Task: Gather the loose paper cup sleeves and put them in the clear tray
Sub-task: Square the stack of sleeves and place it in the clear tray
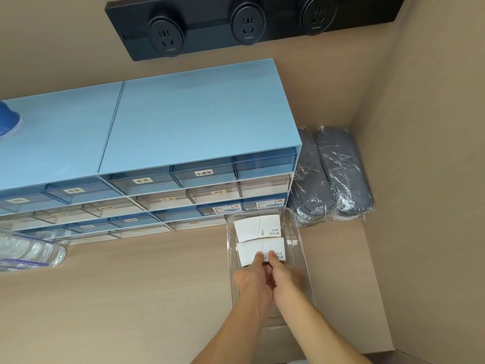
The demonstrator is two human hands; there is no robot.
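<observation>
Here, both hands (265, 277) on sleeves (259, 249) in tray (299, 248).

Two bare forearms reaching forward side by side, left hand (252, 278) and right hand (284, 278) pressed close together, fingers curled downward — thumbs extended forward, wrists nearly straight
</observation>
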